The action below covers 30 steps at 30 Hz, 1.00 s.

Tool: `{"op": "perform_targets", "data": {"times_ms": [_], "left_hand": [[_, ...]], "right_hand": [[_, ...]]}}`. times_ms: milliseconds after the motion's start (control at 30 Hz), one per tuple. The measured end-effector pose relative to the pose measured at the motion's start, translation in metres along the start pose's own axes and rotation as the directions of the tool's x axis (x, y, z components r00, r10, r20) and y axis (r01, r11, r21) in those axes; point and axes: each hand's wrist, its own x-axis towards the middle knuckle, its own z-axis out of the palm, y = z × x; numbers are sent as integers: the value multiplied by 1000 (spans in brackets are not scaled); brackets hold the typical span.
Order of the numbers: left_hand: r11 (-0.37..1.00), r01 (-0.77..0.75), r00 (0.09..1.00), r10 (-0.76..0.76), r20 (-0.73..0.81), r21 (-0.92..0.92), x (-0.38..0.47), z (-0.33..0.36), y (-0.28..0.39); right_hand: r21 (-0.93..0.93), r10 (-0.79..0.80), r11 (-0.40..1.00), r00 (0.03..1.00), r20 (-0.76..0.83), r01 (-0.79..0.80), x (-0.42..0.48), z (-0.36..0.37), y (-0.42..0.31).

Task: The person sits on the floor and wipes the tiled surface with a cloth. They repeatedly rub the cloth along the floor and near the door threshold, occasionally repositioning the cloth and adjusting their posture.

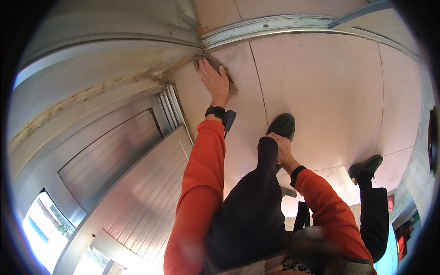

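Note:
My left hand [213, 82] reaches to the corner of the tiled floor and lies palm down on a rough, brown-grey patch [233, 90]. Its fingers are stretched out, with the thumb apart. The palm hides part of the patch. A black strap with a dark device [228, 120] circles that wrist. My right hand [282, 148] rests against the dark trouser leg [267, 147] at the bent knee, its fingers partly hidden. One black shoe [283, 124] shows just beyond this hand. The other shoe [366, 168] stands farther right on the tiles.
A metal sliding-door track [271, 28] crosses the floor ahead. On the left stand ribbed metal door panels [147, 196], with a second short track [173, 103] at their end. A stained ledge [92, 91] runs along the left wall. Pinkish floor tiles [323, 92] extend rightward.

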Motion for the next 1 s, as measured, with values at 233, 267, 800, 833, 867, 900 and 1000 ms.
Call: {"op": "perform_targets", "data": {"times_ms": [233,267,800,833,867,900,1000], "left_hand": [[980,56,998,-53,-21,193,6,24,26],[978,79,997,-82,6,195,6,27,31],[887,-240,937,318,143,-395,-32,38,159],[901,-194,964,247,93,-389,-38,27,144],[911,-134,986,164,44,-389,-48,17,128],[939,-138,989,148,10,-316,-58,7,111],[973,-147,988,154,28,-181,-80,-15,70]], "right_hand": [[183,194,963,980,32,-197,-1,-7,-11],[165,171,971,985,30,-174,0,-7,-11],[183,271,955,938,-214,-234,29,-23,-12],[81,359,933,904,-230,-350,42,-33,-13],[7,278,955,888,-367,-296,61,-47,-9],[-61,255,948,857,-448,-313,85,-64,-1],[-242,19,953,833,-554,-182,161,-90,11]]}}
